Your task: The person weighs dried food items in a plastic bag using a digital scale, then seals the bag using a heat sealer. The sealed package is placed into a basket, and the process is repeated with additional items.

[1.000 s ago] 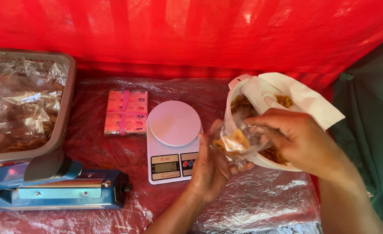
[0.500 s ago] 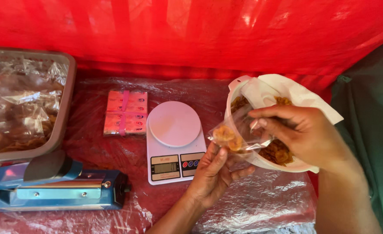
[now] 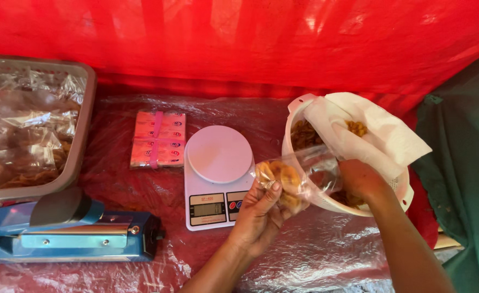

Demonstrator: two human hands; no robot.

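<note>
My left hand [image 3: 258, 217] holds a small clear plastic bag [image 3: 294, 179] with golden fried snack pieces in it, just right of a white kitchen scale [image 3: 218, 173]. The bag's open end points toward a white colander bowl [image 3: 299, 114] lined with paper towel [image 3: 375, 130] and filled with the same fried snacks [image 3: 304, 135]. My right hand [image 3: 359, 182] reaches down into the bowl among the snacks; its fingers are partly hidden by the bag and the bowl's wall.
A grey tray [image 3: 82, 135] of filled clear bags stands at the left. A blue heat sealer [image 3: 71, 233] lies at the front left. A pink banded packet [image 3: 158, 138] lies left of the scale. Red plastic sheeting [image 3: 142, 184] covers the table; green cloth [image 3: 462, 163] hangs at the right.
My right hand has dropped from the bag's mouth down into the bowl. The left hand has swung the bag lower and slightly left, nearer the scale.
</note>
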